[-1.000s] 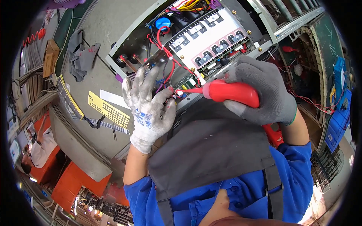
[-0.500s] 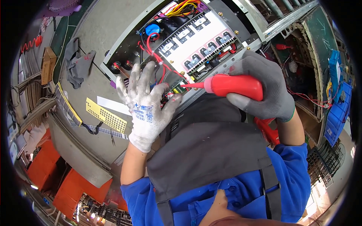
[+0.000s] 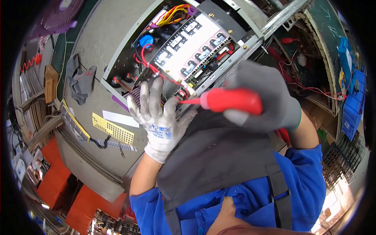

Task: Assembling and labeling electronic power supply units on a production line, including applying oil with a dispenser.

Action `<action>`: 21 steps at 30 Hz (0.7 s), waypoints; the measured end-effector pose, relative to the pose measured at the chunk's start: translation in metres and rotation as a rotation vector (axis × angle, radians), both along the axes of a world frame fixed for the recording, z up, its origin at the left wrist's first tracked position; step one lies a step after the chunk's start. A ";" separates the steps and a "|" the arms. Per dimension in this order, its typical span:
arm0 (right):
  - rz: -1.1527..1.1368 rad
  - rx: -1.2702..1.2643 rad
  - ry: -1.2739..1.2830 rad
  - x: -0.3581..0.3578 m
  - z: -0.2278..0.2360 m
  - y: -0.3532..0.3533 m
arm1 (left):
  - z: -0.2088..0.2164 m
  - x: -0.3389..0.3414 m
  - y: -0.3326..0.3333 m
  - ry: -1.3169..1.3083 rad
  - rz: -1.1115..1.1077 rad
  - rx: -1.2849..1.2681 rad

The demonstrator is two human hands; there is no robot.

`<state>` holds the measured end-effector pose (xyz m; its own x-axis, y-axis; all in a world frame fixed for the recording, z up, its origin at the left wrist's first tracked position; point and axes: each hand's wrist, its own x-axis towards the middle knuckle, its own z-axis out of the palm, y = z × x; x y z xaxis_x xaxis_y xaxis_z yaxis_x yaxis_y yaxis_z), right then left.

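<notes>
My right hand (image 3: 270,94), in a grey glove and smeared by motion, is wrapped round a red squeeze bottle (image 3: 233,100) with a long pointed nozzle. The nozzle points left, its tip beside the thumb and index finger of my left hand (image 3: 160,117). That hand wears a white glove; its fingers are spread over the near corner of an open metal chassis (image 3: 134,34). Whether the nozzle touches anything there is hard to make out. Inside the chassis are a white board (image 3: 196,39) with black components, red wires (image 3: 145,60) and a round blue part (image 3: 146,40).
Left of the chassis, the grey workbench (image 3: 100,31) carries a crumpled grey cloth (image 3: 79,74), a perforated yellow sheet (image 3: 113,128) and a white strip (image 3: 120,118). A purple fan (image 3: 60,15) stands at the far left. Blue bins (image 3: 354,105) are at the right, orange boxes (image 3: 84,207) at lower left.
My right hand and the bottle have moved left and slightly down, the nozzle tip now closer to my left fingers. The chassis sits a little further left in view; my left hand lies slightly lower.
</notes>
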<state>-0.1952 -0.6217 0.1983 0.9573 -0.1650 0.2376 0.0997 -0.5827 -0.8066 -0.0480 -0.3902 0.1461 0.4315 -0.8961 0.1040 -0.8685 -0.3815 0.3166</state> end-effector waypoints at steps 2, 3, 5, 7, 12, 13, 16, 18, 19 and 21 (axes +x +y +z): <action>-0.210 0.265 0.065 -0.024 -0.001 -0.011 | -0.002 -0.004 0.002 -0.006 0.015 0.034; -0.413 0.535 0.125 -0.037 0.002 -0.016 | -0.002 -0.007 0.002 -0.008 0.018 0.046; -0.718 0.815 -0.127 -0.065 -0.019 -0.028 | -0.003 -0.012 -0.007 -0.013 0.006 0.012; -0.637 1.279 -0.272 -0.101 -0.041 -0.053 | 0.001 -0.009 -0.013 -0.042 -0.110 0.085; -0.557 1.617 -0.552 -0.115 -0.054 -0.108 | 0.039 0.014 -0.032 -0.097 -0.166 0.100; -0.547 1.634 -0.575 -0.110 -0.051 -0.122 | 0.063 0.023 -0.036 -0.131 -0.144 0.159; -0.531 1.486 -0.521 -0.090 -0.047 -0.169 | 0.122 0.061 -0.059 -0.329 0.009 0.223; -0.539 1.452 -0.441 -0.067 -0.040 -0.193 | 0.135 0.100 -0.077 -0.477 0.137 0.246; -0.584 1.385 -0.353 -0.055 -0.036 -0.204 | 0.139 0.117 -0.090 -0.483 0.201 0.267; -0.594 1.315 -0.251 -0.026 -0.031 -0.223 | 0.124 0.153 -0.096 -0.492 0.348 0.251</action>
